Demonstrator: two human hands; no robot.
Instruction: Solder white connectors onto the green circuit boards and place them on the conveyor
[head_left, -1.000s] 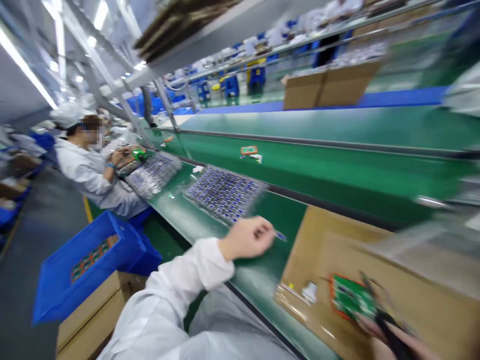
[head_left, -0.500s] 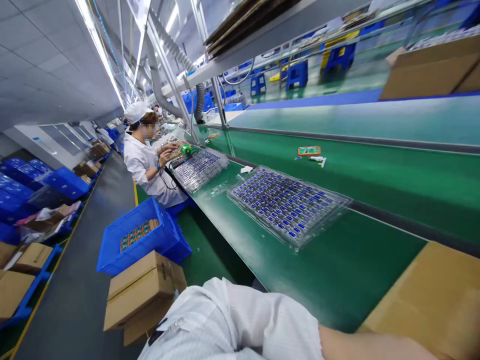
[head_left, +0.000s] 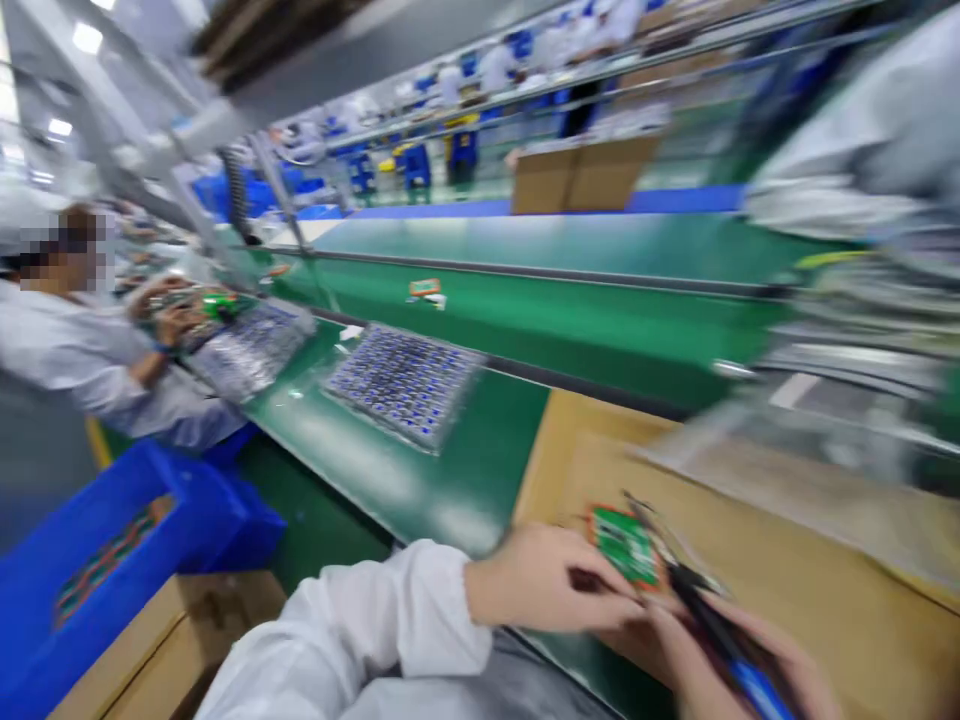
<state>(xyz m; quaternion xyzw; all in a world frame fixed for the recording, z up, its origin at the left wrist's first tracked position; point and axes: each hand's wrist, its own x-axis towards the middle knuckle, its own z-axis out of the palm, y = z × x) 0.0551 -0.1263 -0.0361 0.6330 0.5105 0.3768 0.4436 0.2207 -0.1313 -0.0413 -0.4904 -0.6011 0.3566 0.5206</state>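
A green circuit board (head_left: pixel 624 545) with an orange edge is held over the brown board. My left hand (head_left: pixel 555 580) has its fingers closed on the board's near left edge, palm low. My right hand (head_left: pixel 739 660), blurred, is wrapped round a slim tool (head_left: pixel 709 615) with a black and blue handle and a thin metal front end. That metal end lies beside or over the circuit board's right side; contact cannot be made out. The fingertips of both hands meet below the circuit board.
Brown cardboard (head_left: pixel 810 560) covers the bench under my hands. A clear tray of blue-marked parts (head_left: pixel 405 380) lies left on the green bench. Plastic-wrapped stacks (head_left: pixel 847 370) stand right. A co-worker (head_left: pixel 97 330) sits at left, near a blue crate (head_left: pixel 97 540). Another white sleeve (head_left: pixel 862 130) shows upper right.
The view has swung to the right. Both my hands now show, with the circuit board and the tool in them; before, only a forearm and a blurred hand edge were visible.
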